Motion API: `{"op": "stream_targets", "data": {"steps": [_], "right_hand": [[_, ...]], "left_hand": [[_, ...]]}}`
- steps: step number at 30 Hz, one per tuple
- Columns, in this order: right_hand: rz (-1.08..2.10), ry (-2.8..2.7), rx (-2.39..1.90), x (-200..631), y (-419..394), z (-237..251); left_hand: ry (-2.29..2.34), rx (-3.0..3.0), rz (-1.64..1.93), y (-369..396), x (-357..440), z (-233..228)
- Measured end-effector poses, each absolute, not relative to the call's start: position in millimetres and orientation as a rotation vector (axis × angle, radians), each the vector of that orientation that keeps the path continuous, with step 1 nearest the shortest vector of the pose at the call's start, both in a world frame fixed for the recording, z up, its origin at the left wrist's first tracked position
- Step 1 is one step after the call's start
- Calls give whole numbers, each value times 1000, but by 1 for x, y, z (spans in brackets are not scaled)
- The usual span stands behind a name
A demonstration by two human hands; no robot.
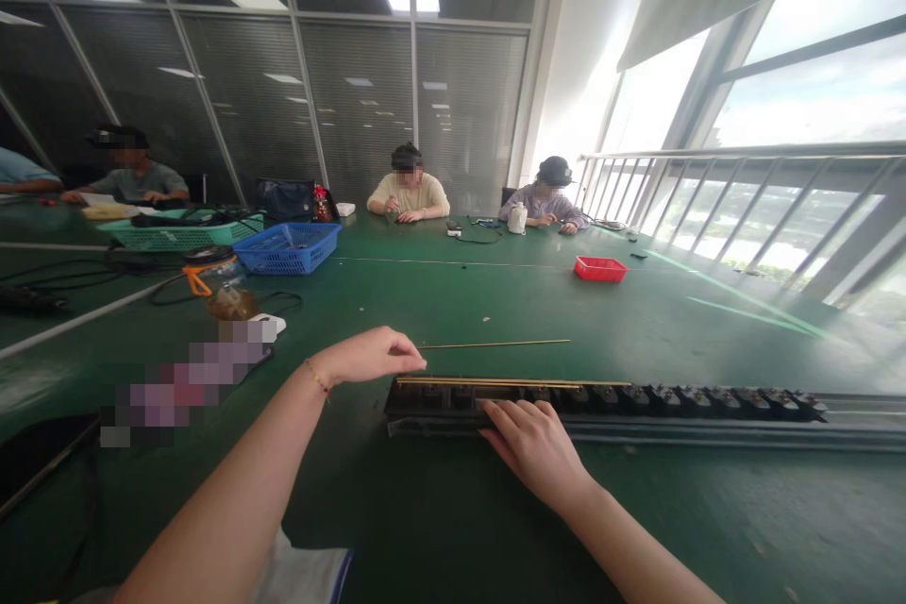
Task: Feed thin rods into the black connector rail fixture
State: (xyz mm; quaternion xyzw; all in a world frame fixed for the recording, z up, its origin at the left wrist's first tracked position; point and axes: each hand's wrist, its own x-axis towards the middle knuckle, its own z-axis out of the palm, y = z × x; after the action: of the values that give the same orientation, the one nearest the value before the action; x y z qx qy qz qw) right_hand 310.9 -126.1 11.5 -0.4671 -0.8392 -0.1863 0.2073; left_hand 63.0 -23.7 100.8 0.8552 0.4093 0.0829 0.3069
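The black strip (609, 404) lies well apart from the desk's (453, 510) far edge, touching our right hand (534, 448); our left hand (372, 354) is beside a thin stick (495, 343). Whether either grip grasps, we cannot tell. Careless pushing could roll the stick.

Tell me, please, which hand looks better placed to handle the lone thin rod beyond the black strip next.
Left hand, I'd judge: it is close to one end of the lone thin rod, while the right hand is at the black strip, away from the rod.
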Motion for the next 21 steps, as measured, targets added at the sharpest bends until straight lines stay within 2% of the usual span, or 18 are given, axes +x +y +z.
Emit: {"op": "stream_targets", "data": {"steps": [3, 13, 21], "right_hand": [[-524, -2331, -1298, 311, -127, 11], [-508, -2336, -1302, 311, -125, 13], [-499, -2327, -1293, 311, -126, 13]], "left_hand": [[1058, 2375, 116, -36, 67, 113], [1141, 2273, 157, -32, 71, 106], [1287, 2370, 596, -15, 60, 97]]}}
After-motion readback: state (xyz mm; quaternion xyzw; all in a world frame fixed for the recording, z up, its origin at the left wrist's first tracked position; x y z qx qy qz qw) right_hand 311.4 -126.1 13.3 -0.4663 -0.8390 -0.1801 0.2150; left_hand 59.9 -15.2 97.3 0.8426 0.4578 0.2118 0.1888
